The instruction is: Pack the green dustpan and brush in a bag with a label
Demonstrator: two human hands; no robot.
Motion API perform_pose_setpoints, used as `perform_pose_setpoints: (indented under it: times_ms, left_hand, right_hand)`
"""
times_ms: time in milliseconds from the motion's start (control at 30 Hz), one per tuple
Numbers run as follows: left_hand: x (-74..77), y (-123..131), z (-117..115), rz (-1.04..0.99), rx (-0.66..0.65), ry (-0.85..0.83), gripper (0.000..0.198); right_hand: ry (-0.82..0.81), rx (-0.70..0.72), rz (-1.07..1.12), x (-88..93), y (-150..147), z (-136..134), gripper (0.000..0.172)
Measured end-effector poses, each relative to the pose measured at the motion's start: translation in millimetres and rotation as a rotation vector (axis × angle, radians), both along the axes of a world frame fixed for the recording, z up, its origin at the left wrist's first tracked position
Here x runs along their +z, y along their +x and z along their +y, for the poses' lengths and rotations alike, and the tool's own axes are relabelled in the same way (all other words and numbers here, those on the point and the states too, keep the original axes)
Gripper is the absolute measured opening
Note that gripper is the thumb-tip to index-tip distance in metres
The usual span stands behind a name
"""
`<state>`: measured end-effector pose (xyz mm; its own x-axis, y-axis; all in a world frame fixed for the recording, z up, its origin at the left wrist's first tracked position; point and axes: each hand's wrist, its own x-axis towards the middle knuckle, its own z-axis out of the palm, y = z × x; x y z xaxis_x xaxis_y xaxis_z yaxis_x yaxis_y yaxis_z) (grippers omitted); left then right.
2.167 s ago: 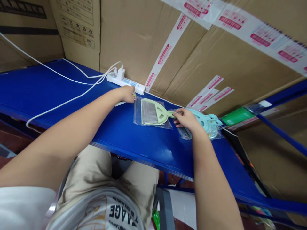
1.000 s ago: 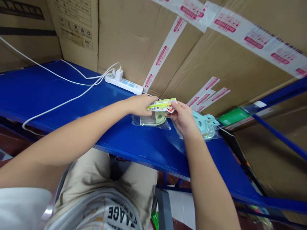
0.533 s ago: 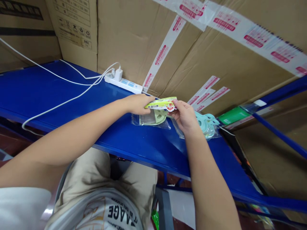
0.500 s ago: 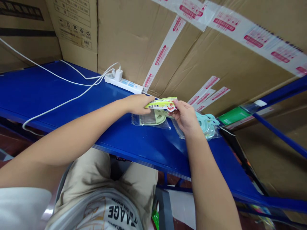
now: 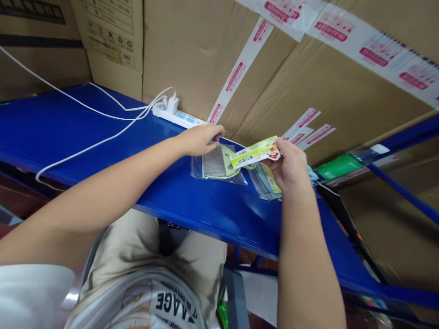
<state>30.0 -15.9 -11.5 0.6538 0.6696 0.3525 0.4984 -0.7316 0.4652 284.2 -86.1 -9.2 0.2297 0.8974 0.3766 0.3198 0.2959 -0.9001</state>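
Observation:
My right hand [image 5: 291, 165] is closed on a yellow-green printed card [image 5: 255, 153] and holds it tilted above the blue shelf [image 5: 192, 205]. Under that hand lies a stack of clear packets [image 5: 269, 183]. My left hand [image 5: 201, 139] has its fingers curled and pinches the far edge of a clear bag [image 5: 197, 169] that lies flat on the shelf. Inside this bag is a pale green small brush and dustpan [image 5: 217, 161]. A sliver of teal plastic [image 5: 313, 173] shows behind my right hand.
A white power strip [image 5: 180, 118] with a plugged charger and white cables [image 5: 85, 148] lies at the back of the shelf. Taped cardboard boxes [image 5: 308, 77] wall off the rear. A green packet [image 5: 338, 167] sits at the right, and my knees are below the shelf edge.
My left hand has let go of the card and dropped to the bag's edge. My right hand has carried the card to the right and a little up.

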Motion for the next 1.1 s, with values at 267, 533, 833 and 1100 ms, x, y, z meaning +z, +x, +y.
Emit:
perform_pose_setpoints:
  times_ms: [267,533,833,1100]
  left_hand:
    - [-8.5,29.4,-24.5,-0.387,-0.301,-0.438,0.051]
    - [1.6,12.6,-5.5,-0.312,0.066,-0.399,0.052]
    - [4.9,-22.6,35.7,-0.239,0.486,-0.286,0.050]
    - [4.9,-22.6,33.4,-0.258,0.430,-0.326,0.038]
  right_hand:
    - [-0.155,0.165,-0.057,-4.5,-19.7,-6.5,0.051]
    - [-0.082,-0.079,-0.381,-8.6,-20.4,-3.5,0.054]
    - [-0.181,-0.052,-1.108,-9.1,-102.3,-11.3,0.035]
    - [-0.222,-0.002,-1.306,-16.3,-127.3,10.1,0.024]
